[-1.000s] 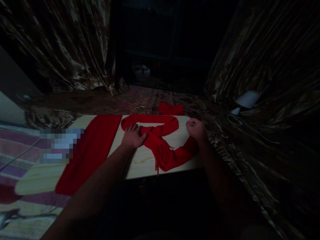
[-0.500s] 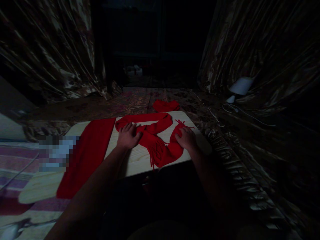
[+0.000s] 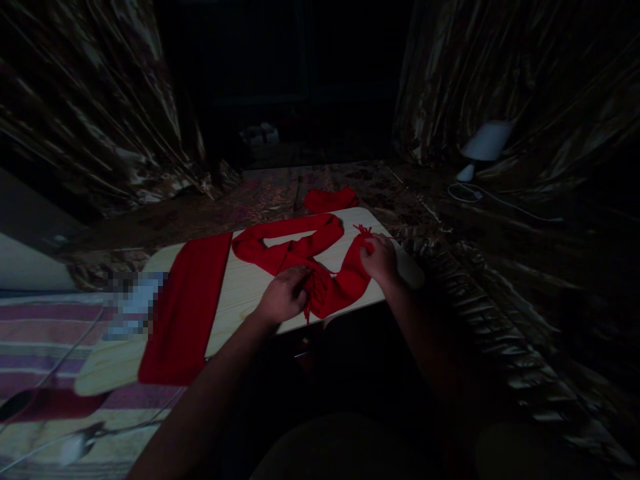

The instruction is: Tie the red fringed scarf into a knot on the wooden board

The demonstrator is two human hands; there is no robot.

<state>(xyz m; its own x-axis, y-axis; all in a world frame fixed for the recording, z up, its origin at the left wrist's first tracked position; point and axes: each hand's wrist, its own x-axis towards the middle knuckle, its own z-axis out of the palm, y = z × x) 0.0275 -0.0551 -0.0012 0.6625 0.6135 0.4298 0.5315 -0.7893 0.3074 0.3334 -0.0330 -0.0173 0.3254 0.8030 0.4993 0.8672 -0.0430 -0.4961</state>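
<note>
A red fringed scarf (image 3: 293, 243) lies looped on a pale wooden board (image 3: 240, 287). My left hand (image 3: 285, 297) rests on the scarf's lower fringed end near the board's front edge, fingers curled over the cloth. At the scarf's right end, by its upper fringe, my right hand (image 3: 381, 260) is closed on the fabric. A second red cloth (image 3: 187, 303) lies flat across the board to the left.
A small red piece of cloth (image 3: 330, 199) lies beyond the board on the patterned floor covering. A white lamp (image 3: 483, 147) with a cable stands at the right. Shiny curtains hang on both sides. A striped mat (image 3: 45, 327) and cables lie at the left.
My left hand has moved from the scarf's middle crossing down to its lower fringed end. The right hand has shifted up to the scarf's right end. The view has tilted.
</note>
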